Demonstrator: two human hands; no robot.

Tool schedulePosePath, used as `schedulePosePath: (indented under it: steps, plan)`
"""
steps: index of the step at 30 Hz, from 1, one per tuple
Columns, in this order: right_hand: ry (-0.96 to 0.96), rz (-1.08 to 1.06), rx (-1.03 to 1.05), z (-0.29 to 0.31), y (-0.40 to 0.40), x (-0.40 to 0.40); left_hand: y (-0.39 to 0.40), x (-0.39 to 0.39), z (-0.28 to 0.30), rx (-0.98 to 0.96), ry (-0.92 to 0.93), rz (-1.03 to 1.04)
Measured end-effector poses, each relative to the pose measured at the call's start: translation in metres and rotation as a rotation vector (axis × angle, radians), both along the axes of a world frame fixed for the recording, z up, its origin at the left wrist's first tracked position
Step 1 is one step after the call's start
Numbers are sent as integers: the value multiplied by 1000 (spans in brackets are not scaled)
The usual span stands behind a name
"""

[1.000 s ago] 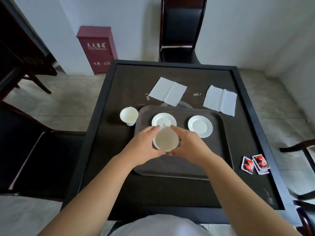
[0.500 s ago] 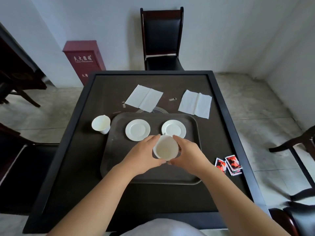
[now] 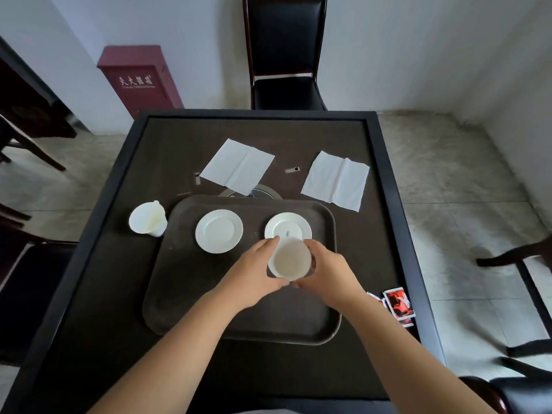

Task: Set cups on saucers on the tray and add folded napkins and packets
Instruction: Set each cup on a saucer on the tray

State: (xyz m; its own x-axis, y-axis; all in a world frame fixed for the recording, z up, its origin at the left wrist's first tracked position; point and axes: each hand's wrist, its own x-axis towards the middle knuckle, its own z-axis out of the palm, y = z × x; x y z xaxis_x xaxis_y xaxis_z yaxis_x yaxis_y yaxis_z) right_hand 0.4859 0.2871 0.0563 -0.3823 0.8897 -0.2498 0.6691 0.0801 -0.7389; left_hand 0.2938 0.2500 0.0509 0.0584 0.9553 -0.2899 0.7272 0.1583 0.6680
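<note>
Cup (image 3: pixel 288 258) now over right saucer's (image 3: pixel 287 226) near edge, prev. short of it | left hand (image 3: pixel 254 274) + right hand (image 3: pixel 327 271) both clasped on cup | tray (image 3: pixel 167 294) unchanged

Red cabinet (image 3: pixel 140 79) bears unreadable white characters

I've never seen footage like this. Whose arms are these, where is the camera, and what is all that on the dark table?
No machine here: a person wears a wide-angle camera on the head, looking down at their own bare arms. The left hand and right hand together hold a white cup above a brown tray. Two empty white saucers sit on the tray, the left saucer and the right saucer. A second cup stands on the table left of the tray. Two unfolded napkins lie beyond it, and red packets lie to the right.
</note>
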Motion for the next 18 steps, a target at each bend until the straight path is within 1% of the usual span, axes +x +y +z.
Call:
schedulePosePath:
  steps: [7, 14, 18]
  plan:
    - [-16, -8, -20, -26, 42, -6, 45, -3, -24, -106, 4, 22]
    - [-26, -29, -55, -49, 80, -15, 84, -6, -40, -124, -22, 36]
    - [-14, -47, -78, -58, 93, -19, 99, -5, -47, -103, -45, 40]
